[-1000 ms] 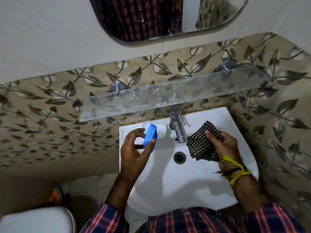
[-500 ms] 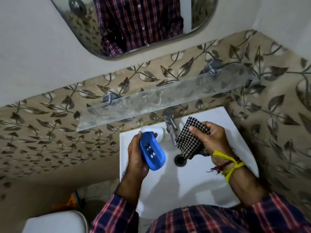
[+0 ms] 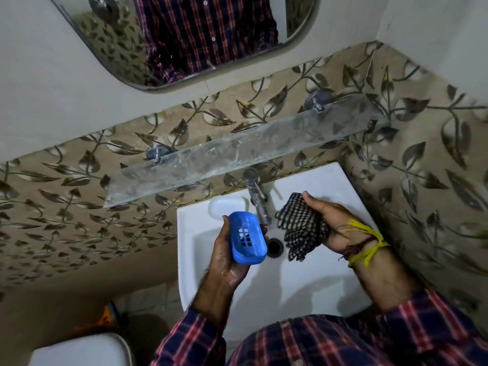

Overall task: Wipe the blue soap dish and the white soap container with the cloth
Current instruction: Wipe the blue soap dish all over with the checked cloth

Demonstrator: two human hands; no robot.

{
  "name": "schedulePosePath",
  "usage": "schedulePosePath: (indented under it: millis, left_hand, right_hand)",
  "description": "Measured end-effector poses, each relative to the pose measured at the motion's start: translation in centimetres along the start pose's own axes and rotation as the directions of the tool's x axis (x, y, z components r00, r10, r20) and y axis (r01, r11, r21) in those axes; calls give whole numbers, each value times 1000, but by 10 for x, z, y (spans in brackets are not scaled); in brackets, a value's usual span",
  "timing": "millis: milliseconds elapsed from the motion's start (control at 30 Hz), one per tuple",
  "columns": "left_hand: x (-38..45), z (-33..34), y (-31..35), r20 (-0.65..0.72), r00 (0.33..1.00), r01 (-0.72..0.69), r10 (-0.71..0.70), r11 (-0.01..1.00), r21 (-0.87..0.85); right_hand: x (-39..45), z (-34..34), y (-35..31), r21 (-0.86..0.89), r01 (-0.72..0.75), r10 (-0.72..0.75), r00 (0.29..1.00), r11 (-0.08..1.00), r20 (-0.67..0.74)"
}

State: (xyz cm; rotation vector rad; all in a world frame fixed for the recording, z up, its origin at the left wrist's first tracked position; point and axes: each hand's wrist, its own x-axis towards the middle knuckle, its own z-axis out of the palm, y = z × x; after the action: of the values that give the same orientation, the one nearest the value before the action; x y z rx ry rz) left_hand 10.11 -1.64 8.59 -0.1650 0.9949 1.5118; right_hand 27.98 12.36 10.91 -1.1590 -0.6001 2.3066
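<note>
The left hand [image 3: 227, 256] curls its fingers round one blue soap dish [image 3: 247, 237], its hollow turned up. The right hand [image 3: 331, 224] pinches one checked cloth [image 3: 301, 227], hanging just beside the dish without touching it. One white soap container [image 3: 228, 206] sits beyond the left fingertips on the sink [image 3: 317, 273]. Wiping seems not yet begun; both pieces remain.

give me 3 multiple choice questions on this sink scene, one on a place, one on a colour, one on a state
1. Where is the white soap container?
A. on the sink rim left of the tap
B. on the glass shelf
C. in the left hand

2. What colour is the wrist thread?
A. green
B. yellow
C. white

3. What is the cloth doing?
A. lying in the basin
B. draped on the tap
C. held in the right hand, apart from the blue soap dish

Answers: 1 A, it sits behind the dish. 2 B, plainly yellow. 3 C, a gap separates them.
</note>
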Motion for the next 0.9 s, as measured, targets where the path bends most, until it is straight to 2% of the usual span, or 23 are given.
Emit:
schedulePosePath:
  millis: [133,267,333,467,567,767,900]
  left_hand:
    - [2,7,1,-27,998,-46,50,989,138]
    - [-2,13,4,11,989,-140,147,916,377]
    - [-5,12,4,47,982,-186,184,884,428]
    - [-10,14,7,93,959,-279,267,840,465]
    - [-11,14,13,80,955,-288,285,836,467]
    - [-3,16,23,135,951,-308,277,842,442]
    - [0,22,16,200,953,-298,228,827,476]
  right_hand:
    - [-4,0,2,-46,32,-25,988,998,149]
    - [-5,13,13,-7,-16,17,992,1000,124]
    - [-5,16,15,45,-46,39,989,998,139]
    - [-7,16,13,104,-20,5,990,994,143]
    - [-11,17,14,146,24,-43,991,989,131]
    - [-25,19,14,-34,169,-168,985,985,36]
    - [-34,20,13,-152,284,-284,959,947,25]
